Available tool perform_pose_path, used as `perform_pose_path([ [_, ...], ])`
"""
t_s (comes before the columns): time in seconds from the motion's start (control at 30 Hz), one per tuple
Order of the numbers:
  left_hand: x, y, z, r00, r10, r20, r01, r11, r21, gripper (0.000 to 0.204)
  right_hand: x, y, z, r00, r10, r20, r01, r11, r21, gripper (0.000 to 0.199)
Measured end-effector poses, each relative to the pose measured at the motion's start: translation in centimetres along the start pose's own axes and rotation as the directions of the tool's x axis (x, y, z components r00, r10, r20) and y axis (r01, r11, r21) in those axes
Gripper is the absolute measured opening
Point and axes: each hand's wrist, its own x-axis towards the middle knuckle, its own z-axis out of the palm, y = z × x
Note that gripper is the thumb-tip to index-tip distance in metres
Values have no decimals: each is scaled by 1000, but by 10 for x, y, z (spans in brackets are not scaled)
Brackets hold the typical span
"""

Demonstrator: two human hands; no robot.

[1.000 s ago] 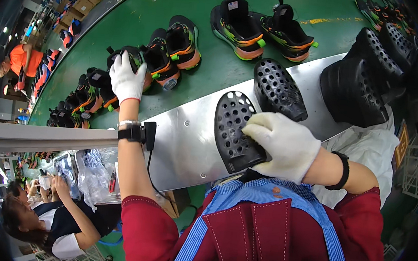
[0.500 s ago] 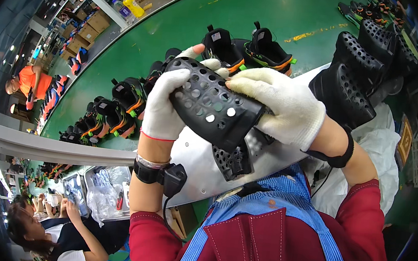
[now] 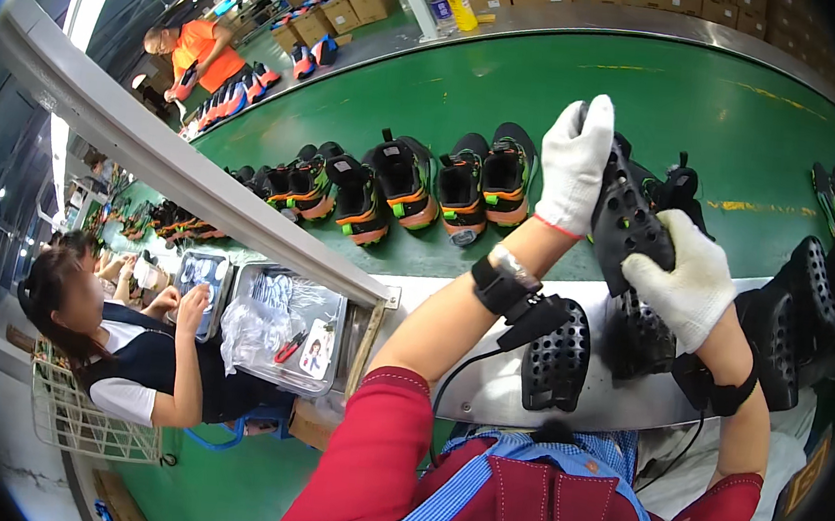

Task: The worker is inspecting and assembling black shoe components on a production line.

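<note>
A black perforated shoe form point(image 3: 623, 215) is tilted upright between my hands, above the near edge of the green table. My left hand point(image 3: 572, 170), in a white knit glove, is against its upper left side, fingers pointing up and partly curled around it. Gloved in white as well, my right hand point(image 3: 685, 276) grips the lower right part of the form. Two more perforated forms, one of them standing apart point(image 3: 556, 359), rest on the metal ledge below. Behind the held form, black sneakers point(image 3: 680, 195) are partly hidden.
Black sneakers with orange and green trim point(image 3: 405, 179) line the green table point(image 3: 515, 79) to the left. More perforated forms point(image 3: 801, 297) are piled at right. A white beam point(image 3: 196, 164) crosses the left. Another person point(image 3: 153, 346) works beside plastic trays point(image 3: 323, 352).
The view has swung, showing more of the left side. The form has turned from broadside to narrow and upright, farther from my body. My left hand has moved up beside its top.
</note>
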Motion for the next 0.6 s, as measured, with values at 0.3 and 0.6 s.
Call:
perform_pose_path([
  [0.3, 37, -39, -6, 988, -118, 101, 122, 992, -39, 42, 35, 17, 15, 982, -115, -153, 72, 962, -264, 29],
  [0.6, 39, -115, -31, 739, -86, 668, -590, 396, 704, 45, 33, 75, -4, 978, 50, -202, -156, 817, -555, 29],
])
